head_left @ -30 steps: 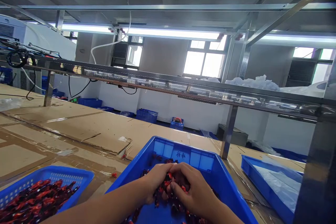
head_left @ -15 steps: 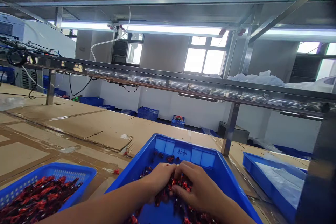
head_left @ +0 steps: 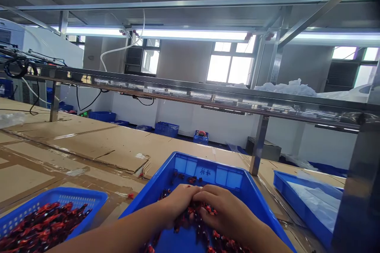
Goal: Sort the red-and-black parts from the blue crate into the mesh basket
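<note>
Blue plastic crate sits at twelve o'clock on my remote view. The left hand and right hand meet inside it, working through a heap of red-and-black pieces, their fingers curled down into the heap. Whether they are grasping anything, I cannot tell. A blue mesh basket of similar pieces lies at eight o'clock, a blue tray at three.

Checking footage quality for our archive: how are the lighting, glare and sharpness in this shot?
Head view: ceiling tubes and windows blow out white; glare streaks the steel rail; wide-angle distortion bends the edges; the left hand and right hand look fairly sharp, without heavy motion blur.
</note>
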### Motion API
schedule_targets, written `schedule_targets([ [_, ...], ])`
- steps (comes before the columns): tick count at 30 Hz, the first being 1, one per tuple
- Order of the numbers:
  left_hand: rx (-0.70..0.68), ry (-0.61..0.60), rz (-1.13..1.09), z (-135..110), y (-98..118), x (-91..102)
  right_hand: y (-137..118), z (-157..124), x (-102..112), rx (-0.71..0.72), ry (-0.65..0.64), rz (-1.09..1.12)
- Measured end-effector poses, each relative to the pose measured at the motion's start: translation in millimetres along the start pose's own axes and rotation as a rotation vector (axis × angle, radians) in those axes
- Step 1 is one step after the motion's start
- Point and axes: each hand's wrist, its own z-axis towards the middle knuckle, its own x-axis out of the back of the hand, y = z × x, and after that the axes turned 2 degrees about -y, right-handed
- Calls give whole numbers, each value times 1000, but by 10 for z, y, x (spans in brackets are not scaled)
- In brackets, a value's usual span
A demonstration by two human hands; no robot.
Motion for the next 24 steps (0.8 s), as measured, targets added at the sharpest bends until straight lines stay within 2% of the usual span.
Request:
schedule_targets([
  [8,-13,-18,-10,4,12,40,4,-28,-57,40,257,56],
  [13,-2,4,-78,-9,46,15,-16,-32,-47,202,293,24],
  [15,6,9,-131,-4,56,15,-30,-16,-67,199,318,84],
  [17,22,10,-192,18,54,32,-36,14,-95,50,358,318],
  [19,53,17,-263,54,46,65,-26,50,-127,-228,319,751],
  [21,94,31,-350,90,43,106,-7,82,-170,-491,166,1142],
  [22,111,41,-397,103,46,126,-2,93,-198,-577,73,1243],
  [24,124,62,-490,117,63,160,-12,106,-272,-668,-56,1255],
])
